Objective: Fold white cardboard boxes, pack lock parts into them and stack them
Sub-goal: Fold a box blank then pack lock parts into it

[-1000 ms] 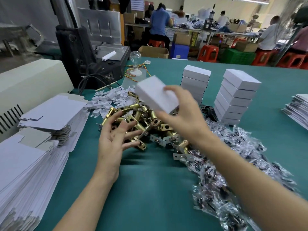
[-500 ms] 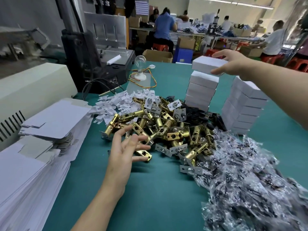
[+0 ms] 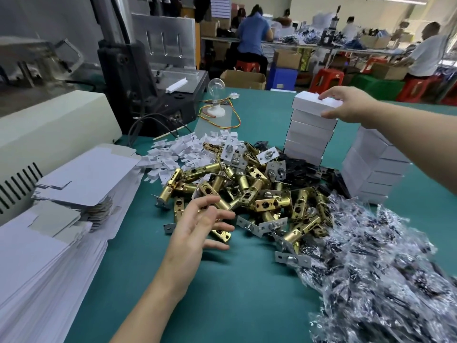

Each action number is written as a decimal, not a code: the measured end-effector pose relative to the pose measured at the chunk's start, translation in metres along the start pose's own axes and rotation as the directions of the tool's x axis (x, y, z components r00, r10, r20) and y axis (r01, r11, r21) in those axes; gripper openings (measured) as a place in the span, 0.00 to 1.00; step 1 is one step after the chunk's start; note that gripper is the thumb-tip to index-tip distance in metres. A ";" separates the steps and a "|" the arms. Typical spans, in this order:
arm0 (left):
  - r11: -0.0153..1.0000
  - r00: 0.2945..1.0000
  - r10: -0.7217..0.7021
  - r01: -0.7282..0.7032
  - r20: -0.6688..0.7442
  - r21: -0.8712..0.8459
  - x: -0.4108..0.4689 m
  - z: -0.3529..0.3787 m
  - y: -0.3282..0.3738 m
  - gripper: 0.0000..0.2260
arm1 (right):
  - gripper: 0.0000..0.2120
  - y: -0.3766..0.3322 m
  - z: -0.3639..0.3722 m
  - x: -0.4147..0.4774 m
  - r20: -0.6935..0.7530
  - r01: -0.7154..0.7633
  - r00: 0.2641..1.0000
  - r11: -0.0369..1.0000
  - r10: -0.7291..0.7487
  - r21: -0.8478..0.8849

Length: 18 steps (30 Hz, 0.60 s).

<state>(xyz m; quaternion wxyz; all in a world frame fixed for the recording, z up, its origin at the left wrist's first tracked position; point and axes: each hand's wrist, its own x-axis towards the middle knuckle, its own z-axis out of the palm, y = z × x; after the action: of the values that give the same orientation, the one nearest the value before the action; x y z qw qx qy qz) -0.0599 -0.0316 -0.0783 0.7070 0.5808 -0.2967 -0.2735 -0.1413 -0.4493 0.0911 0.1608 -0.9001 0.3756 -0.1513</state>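
Note:
My right hand [image 3: 346, 105] grips a closed white box [image 3: 310, 105] that sits on top of the left stack of white boxes [image 3: 309, 139]; fingers lie over its top, the thumb is on its near side. A second stack of boxes [image 3: 376, 169] stands to the right, partly behind my forearm. My left hand [image 3: 197, 226] hovers with spread fingers, holding nothing, over the near edge of a heap of brass lock latches [image 3: 249, 194]. Flat unfolded white cartons [image 3: 81, 179] are piled at the left.
Clear bags of dark small parts [image 3: 371, 256] cover the right front of the green table [image 3: 222, 293]. White card scraps [image 3: 183, 152], a bulb on a wired base [image 3: 216, 95], a black machine [image 3: 138, 82] and a beige machine [image 3: 49, 134] stand behind. People work at far tables.
My right hand carried the white box from above the latch heap to the right and back and set it on the left stack. My left hand stayed by the latches, fingers spread wider.

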 end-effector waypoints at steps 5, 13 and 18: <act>1.000 0.999 -0.007 0.007 0.046 0.015 -0.001 0.002 0.000 0.20 | 0.22 -0.010 0.001 -0.006 -0.030 -0.015 0.999 0.994 0.011 -0.107; 1.000 0.997 -0.013 0.011 0.081 0.027 -0.004 0.003 0.005 0.19 | 0.24 -0.074 0.016 -0.029 -0.103 0.120 0.981 0.933 -0.164 -0.338; 0.999 0.995 -0.031 0.028 0.092 0.037 -0.004 0.005 0.005 0.18 | 0.20 -0.198 0.072 -0.092 0.118 0.636 0.765 0.714 -0.633 -0.293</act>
<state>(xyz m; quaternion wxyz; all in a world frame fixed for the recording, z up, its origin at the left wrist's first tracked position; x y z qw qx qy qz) -0.0660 -0.0314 -0.0733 0.6778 0.5844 -0.3254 -0.3053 -0.0510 -0.2381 0.0919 -0.0455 -0.9883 0.0625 -0.1313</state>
